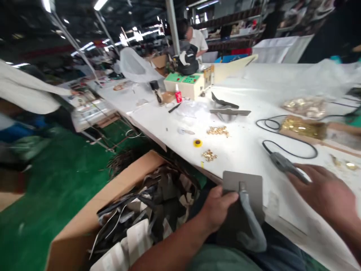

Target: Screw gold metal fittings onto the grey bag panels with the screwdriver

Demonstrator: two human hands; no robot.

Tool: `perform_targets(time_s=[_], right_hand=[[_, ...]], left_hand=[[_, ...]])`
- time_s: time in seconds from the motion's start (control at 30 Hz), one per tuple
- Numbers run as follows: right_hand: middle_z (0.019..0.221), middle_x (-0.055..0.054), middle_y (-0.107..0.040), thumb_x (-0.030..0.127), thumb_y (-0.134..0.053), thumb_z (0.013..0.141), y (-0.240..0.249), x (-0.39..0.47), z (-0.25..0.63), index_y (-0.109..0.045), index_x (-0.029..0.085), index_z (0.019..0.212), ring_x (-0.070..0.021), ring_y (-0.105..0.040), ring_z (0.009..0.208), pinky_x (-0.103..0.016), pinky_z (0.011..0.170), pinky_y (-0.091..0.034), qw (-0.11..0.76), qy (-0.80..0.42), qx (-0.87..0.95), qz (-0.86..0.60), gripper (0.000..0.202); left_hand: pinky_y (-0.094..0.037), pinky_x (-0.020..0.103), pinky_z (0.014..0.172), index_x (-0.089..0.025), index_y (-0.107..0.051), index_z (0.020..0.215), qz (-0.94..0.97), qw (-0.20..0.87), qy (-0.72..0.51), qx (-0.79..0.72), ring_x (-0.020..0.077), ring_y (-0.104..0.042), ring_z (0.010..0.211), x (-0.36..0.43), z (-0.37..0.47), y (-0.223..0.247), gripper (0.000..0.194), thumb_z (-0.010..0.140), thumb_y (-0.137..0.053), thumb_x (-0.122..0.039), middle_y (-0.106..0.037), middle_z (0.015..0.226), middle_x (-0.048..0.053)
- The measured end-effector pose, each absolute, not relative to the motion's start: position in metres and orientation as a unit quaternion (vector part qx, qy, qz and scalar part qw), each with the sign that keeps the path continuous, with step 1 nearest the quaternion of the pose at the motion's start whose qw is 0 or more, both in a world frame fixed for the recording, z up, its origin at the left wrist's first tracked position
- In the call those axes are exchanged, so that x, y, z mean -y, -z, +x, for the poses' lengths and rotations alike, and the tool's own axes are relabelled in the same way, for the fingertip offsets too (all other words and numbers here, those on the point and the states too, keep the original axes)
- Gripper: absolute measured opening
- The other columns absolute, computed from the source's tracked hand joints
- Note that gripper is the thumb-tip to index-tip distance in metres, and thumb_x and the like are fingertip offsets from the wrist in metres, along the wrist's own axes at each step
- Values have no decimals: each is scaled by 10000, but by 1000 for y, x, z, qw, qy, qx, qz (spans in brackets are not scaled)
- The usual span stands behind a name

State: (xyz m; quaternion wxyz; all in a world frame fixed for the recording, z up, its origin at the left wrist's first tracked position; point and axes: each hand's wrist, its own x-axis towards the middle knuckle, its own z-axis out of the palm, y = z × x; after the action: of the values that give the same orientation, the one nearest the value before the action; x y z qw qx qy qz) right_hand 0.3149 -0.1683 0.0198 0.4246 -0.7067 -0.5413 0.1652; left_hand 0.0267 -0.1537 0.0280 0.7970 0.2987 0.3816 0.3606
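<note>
A long white table runs from 5 o'clock up toward 12. On it, near the centre, lie two small heaps of gold metal fittings and a little yellow tape roll. At 3 o'clock sit clear bags of gold hardware. A cream and green control box stands toward 12. At 7 o'clock an open brown cardboard box holds dark leather scraps.

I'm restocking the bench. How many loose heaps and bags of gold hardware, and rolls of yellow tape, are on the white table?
Loose gold hardware heaps: 2
Bags of gold hardware: 2
Yellow tape rolls: 1
Total: 5
</note>
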Motion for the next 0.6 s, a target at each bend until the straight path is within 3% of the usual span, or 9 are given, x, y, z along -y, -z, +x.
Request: perform_targets(time_s=[0.1,0.17,0.27,0.4,0.6], right_hand=[[1098,-102,-723,541,-681,877,-19,147,288,-742,467,1099,-365,-704,916,-554,724,-550,346,-81,594,-722,241],[1100,-83,-725,515,-623,931,-17,117,254,-752,345,1138,-281,-723,887,-463,763,-579,337,-189,662,-642,297],[1147,-75,-719,454,-579,982,-11,69,208,-759,265,1154,-210,-711,871,-379,834,-561,313,-224,697,-605,313],[1152,-74,-706,406,-548,1010,0,27,184,-766,266,1168,-199,-689,906,-337,857,-520,242,-190,736,-603,303],[1066,-57,-703,345,-576,983,2,24,188,-788,266,1000,-192,-667,918,-288,786,-479,186,-135,758,-610,227]], left_hand=[[-511,371,902,-122,-793,1036,328,807,-346,-348,235,-690,856,153,12,-29,347,763,-806,-335,-779,930,86],[-505,384,950,-127,-790,1066,348,810,-337,-330,255,-704,922,157,2,-30,335,802,-783,-334,-786,961,88],[-510,397,967,-134,-780,1110,350,814,-329,-327,282,-708,1001,163,-12,-31,362,824,-780,-356,-790,1004,100],[-530,395,929,-133,-774,1123,327,808,-344,-349,280,-724,971,166,-29,-27,379,827,-792,-370,-794,1012,112],[-558,400,883,-125,-779,1081,260,789,-401,-385,274,-750,888,159,-32,-20,381,792,-826,-369,-803,978,114]])
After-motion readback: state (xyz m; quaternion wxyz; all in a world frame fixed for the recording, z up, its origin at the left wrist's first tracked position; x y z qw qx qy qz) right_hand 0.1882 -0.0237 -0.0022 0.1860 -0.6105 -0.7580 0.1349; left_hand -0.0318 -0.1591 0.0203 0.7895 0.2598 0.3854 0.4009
